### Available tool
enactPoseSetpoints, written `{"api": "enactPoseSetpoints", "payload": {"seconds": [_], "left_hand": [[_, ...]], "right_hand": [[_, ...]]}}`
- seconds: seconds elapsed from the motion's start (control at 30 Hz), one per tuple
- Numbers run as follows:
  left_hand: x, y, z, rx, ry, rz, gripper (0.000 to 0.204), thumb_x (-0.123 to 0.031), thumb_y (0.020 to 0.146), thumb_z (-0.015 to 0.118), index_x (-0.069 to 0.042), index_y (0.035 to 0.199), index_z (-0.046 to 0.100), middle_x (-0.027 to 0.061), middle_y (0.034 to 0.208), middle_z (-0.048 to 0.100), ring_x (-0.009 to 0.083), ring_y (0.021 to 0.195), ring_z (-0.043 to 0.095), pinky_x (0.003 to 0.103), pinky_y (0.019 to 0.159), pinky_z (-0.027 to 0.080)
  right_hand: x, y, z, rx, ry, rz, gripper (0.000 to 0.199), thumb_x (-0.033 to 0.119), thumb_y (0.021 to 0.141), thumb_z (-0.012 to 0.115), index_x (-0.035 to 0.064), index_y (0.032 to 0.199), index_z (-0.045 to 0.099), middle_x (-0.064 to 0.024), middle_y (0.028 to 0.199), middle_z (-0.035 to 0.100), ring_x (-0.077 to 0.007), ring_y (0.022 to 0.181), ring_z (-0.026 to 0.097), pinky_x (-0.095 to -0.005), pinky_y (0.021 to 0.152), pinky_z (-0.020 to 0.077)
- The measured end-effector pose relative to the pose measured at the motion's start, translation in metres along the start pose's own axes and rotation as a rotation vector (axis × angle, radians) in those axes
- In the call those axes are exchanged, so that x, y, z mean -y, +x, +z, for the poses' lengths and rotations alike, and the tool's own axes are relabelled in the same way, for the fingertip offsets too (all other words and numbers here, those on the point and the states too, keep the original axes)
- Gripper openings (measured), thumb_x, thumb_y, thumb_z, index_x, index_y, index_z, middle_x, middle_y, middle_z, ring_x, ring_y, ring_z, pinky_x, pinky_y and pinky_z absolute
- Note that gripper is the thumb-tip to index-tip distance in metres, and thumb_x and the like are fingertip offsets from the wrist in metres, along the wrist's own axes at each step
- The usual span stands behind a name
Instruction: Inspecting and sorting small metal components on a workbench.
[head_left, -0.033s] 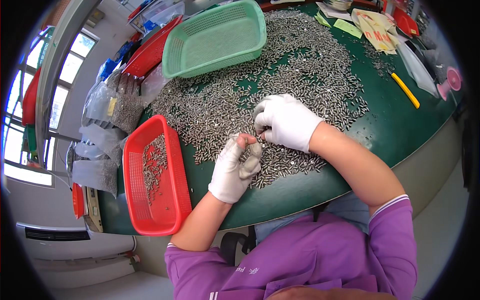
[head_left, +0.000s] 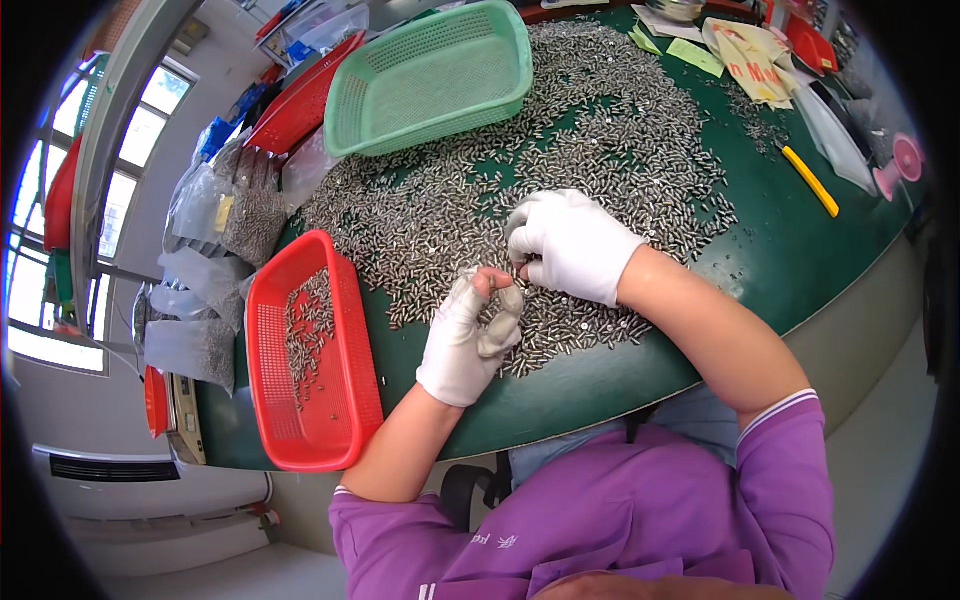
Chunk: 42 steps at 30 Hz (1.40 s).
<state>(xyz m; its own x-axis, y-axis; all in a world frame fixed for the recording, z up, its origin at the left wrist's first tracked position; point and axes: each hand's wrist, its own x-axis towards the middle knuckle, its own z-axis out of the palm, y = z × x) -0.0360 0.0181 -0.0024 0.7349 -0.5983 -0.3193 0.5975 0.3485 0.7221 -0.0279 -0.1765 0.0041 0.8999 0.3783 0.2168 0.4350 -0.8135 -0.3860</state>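
Both hands wear white gloves with the thumb tips bare, and they meet over a wide spread of small, silvery cylindrical metal pieces (head_left: 620,150). My left hand (head_left: 470,335) is curled palm up, thumb and forefinger pressed together. Close by on its right, my right hand (head_left: 575,245) points its bent fingers down in a pinch towards the left fingertips. Whatever lies between either set of fingers is too small or hidden to name. Beside my left forearm stands a red plastic basket (head_left: 345,400) with a heap of similar metal pieces inside.
A green mesh basket (head_left: 430,100) rests at the far side of the green table (head_left: 780,240). Clear bags of metal pieces (head_left: 250,205) line the left edge. On the right lie a yellow-handled tool (head_left: 810,182), a pink round object on a stand (head_left: 907,160) and a printed bag (head_left: 750,60).
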Motion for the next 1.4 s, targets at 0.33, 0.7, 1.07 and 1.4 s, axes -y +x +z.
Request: {"api": "enactPoseSetpoints", "payload": {"seconds": [0.33, 0.7, 1.07, 1.4], "left_hand": [[-0.002, -0.001, -0.005, 0.020, -0.008, 0.039, 0.026, -0.035, 0.092, 0.058, -0.012, 0.103, 0.056, 0.0016, 0.086, 0.054, 0.0063, 0.055, 0.036, 0.020, 0.053, 0.031], [-0.001, 0.001, -0.001, -0.001, -0.058, 0.040, 0.019, -0.031, 0.092, 0.059, -0.013, 0.099, 0.059, 0.0013, 0.082, 0.052, 0.0059, 0.051, 0.031, 0.020, 0.049, 0.027], [0.001, 0.001, -0.001, 0.028, -0.032, 0.028, 0.017, -0.027, 0.091, 0.059, -0.013, 0.101, 0.058, 0.0003, 0.082, 0.051, 0.0062, 0.053, 0.032, 0.020, 0.050, 0.026], [-0.001, 0.004, -0.005, 0.090, -0.108, 0.041, 0.016, -0.022, 0.091, 0.061, -0.014, 0.103, 0.054, -0.0001, 0.084, 0.056, 0.0047, 0.053, 0.036, 0.019, 0.049, 0.030]], "right_hand": [[-0.003, -0.003, -0.003, -0.050, -0.045, 0.010, 0.013, 0.020, 0.073, 0.067, 0.0131, 0.084, 0.068, -0.0024, 0.104, 0.062, -0.0211, 0.106, 0.055, -0.0398, 0.090, 0.0425], [-0.001, 0.003, -0.003, -0.102, 0.012, 0.040, 0.012, 0.018, 0.070, 0.069, 0.0088, 0.077, 0.066, -0.0055, 0.095, 0.064, -0.0244, 0.095, 0.060, -0.0373, 0.082, 0.0479], [-0.005, 0.005, -0.003, -0.280, 0.335, -0.014, 0.012, 0.019, 0.076, 0.061, 0.0096, 0.083, 0.065, -0.0090, 0.089, 0.063, -0.0281, 0.091, 0.061, -0.0392, 0.082, 0.0487], [0.009, 0.002, -0.009, -0.147, 0.559, -0.059, 0.017, 0.012, 0.074, 0.070, 0.0054, 0.085, 0.059, -0.0096, 0.095, 0.062, -0.0241, 0.093, 0.060, -0.0323, 0.084, 0.0480]]}}
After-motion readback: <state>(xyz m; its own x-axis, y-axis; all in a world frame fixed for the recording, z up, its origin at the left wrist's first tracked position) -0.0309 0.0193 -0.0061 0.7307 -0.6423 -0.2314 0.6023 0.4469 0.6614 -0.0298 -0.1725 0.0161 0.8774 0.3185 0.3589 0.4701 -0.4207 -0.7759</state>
